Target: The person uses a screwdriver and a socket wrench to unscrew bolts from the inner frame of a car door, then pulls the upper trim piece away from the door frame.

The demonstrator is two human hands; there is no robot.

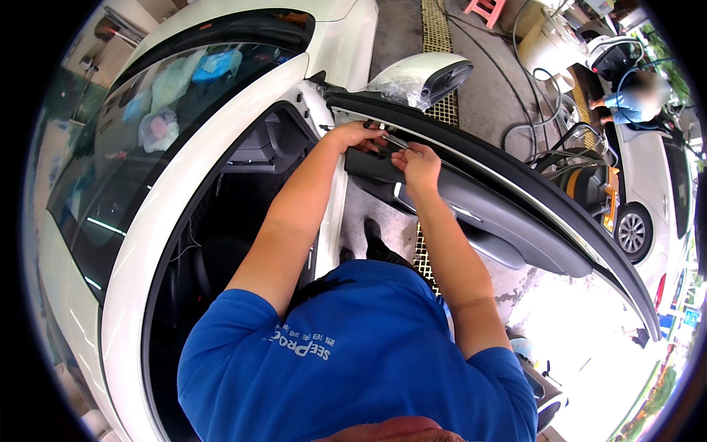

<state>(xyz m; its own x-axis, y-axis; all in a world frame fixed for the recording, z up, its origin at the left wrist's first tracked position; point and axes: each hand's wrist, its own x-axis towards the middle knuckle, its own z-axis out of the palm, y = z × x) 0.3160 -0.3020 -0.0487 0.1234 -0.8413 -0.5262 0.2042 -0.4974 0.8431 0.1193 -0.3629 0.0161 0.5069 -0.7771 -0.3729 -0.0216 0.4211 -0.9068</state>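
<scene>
Both of my hands are at the front upper corner of the open car door's dark inner panel [479,195], just behind the white side mirror [420,77] with its clear plastic wrap. My right hand [420,166] is closed round a slim silvery tool [398,141], whose exact kind I cannot tell. The tool slants up and left toward my left hand [357,137]. My left hand is closed, its fingertips together by the tool's far end at the door's corner. What lies between those fingertips is too small to make out.
The white car's body [213,140] and dark cabin opening are on my left. Yellow floor grating [440,44] runs under the door. Hoses, a pale barrel [549,40] and an orange-black machine [593,188] stand to the right. Beyond are another white car [652,177] and a person [637,99].
</scene>
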